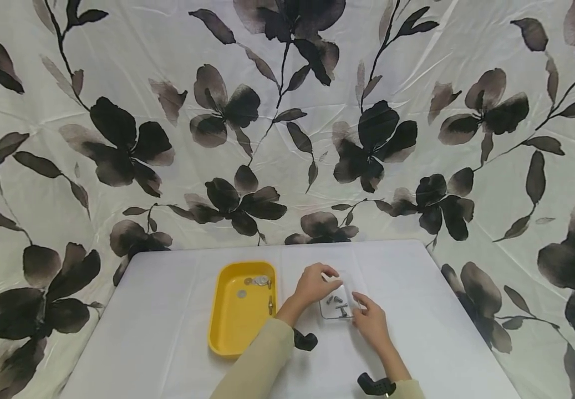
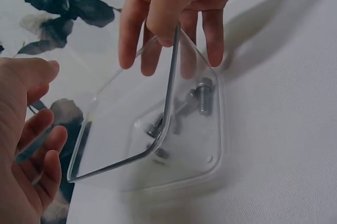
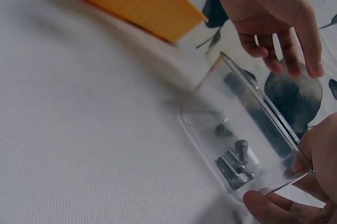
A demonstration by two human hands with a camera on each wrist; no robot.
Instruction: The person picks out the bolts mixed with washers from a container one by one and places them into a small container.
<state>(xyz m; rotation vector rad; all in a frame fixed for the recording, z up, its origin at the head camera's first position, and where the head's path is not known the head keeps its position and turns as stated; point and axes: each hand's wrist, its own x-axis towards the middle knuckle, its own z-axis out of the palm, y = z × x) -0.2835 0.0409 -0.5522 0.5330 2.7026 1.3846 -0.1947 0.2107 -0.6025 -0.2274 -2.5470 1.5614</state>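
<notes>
A clear plastic box point(image 1: 328, 313) stands on the white table with several metal bolts point(image 1: 338, 300) inside. At its right side my right hand point(image 1: 371, 322) holds the wall, the thumb over the rim and fingers outside, as the left wrist view shows. That view also shows one bolt point(image 2: 204, 96) lying by the wall near these fingers. My left hand point(image 1: 315, 285) hovers above the box's far left side, fingers loosely bent and holding nothing. In the right wrist view, the left hand point(image 3: 274, 16) is apart from the rim.
Left of the box sits a yellow tray point(image 1: 219, 316) holding several washers point(image 1: 260, 280) and small metal pieces point(image 1: 270, 305) along its right side. A floral cloth point(image 1: 267, 138) hangs behind the white table point(image 1: 167, 310).
</notes>
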